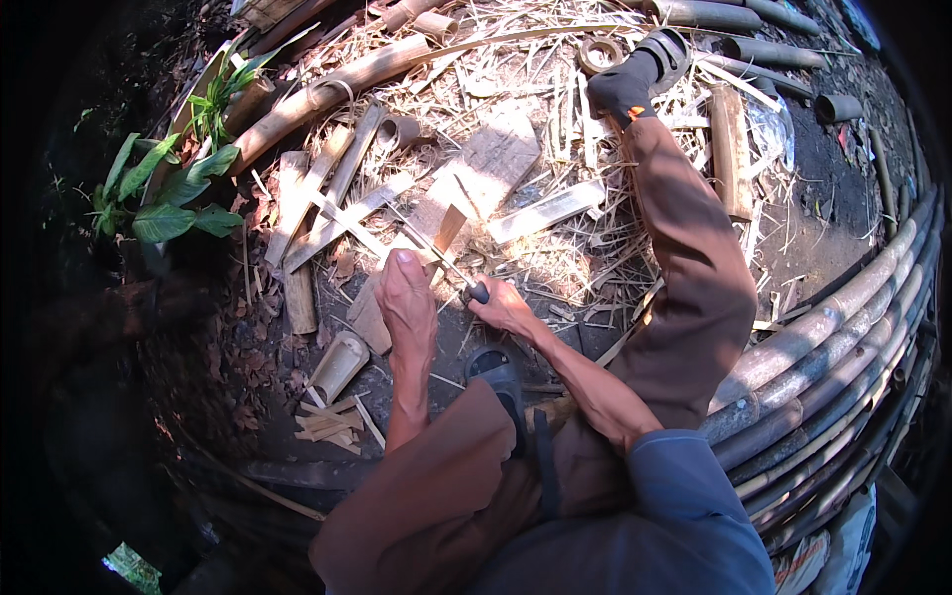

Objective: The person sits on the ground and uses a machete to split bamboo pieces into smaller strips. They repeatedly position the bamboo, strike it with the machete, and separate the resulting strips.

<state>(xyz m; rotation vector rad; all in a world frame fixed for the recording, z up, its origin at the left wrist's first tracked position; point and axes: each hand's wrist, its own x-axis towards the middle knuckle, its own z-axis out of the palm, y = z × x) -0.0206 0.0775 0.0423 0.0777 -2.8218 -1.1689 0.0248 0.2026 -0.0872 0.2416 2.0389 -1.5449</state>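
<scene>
My left hand [407,302] is closed near the middle of the view, thumb on top, around a bamboo strip [449,230] whose brown end sticks out up and to the right. To its right, my right hand [504,305] grips a knife [480,292] by its dark, rounded handle. The thin blade points away and to the left, crossing in front of the strip close to my left fist. A second, pale strip [349,220] runs up to the left hand; whether the fist holds it cannot be told. Below both hands lies a flat wooden board [486,164].
Split bamboo pieces [548,210] and shavings [555,268] litter the ground. A half-round bamboo piece [338,367] lies near my left forearm. Long bamboo poles [793,367] are stacked at right, a thick bamboo pole [327,94] slants at far left, beside a leafy plant [164,193]. My right leg [684,218] stretches forward.
</scene>
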